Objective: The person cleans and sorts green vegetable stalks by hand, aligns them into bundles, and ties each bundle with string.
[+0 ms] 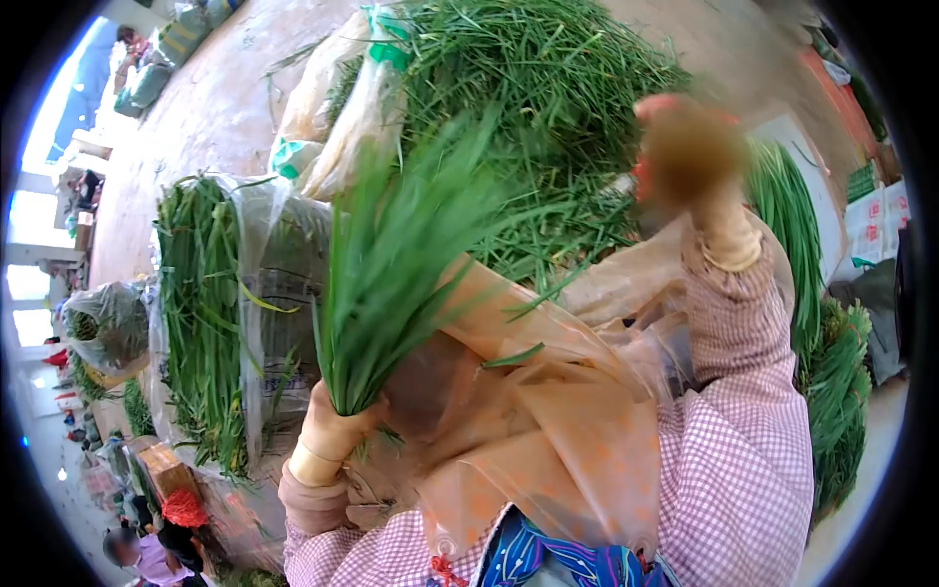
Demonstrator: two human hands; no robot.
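1. The left hand (342,421) is closed around the base of a leafy bunch (377,303), whose long green blades fan upward, blurred at the tips, in front of the wearer's plastic apron (558,430).
2. The right hand (690,157) is raised at the near right edge of a loose green heap (538,88); it is too smeared to be sure, so I cannot tell whether its fingers are spread or pressed together, nor whether the red beside them belongs to something held.
3. What could go wrong: the bunch is gripped only at its foot, so a slack grip or a hard shake might let outer blades slide free. One loose blade (514,357) lies on the apron already.
4. Squeezing too tightly could bruise the stems, and swinging the bunch sideways could snag it on the heap's tangled leaves.
5. Containers: a clear plastic wrapper (256,323) stands beside the left arm, with an upright stack of greens (201,323) showing at its open side.
6. Farther left, a smaller plastic-wrapped bundle (106,328) shows greens at its end.
7. Pale bags with green bands (357,108) stand against the heap; their contents are mostly hidden.
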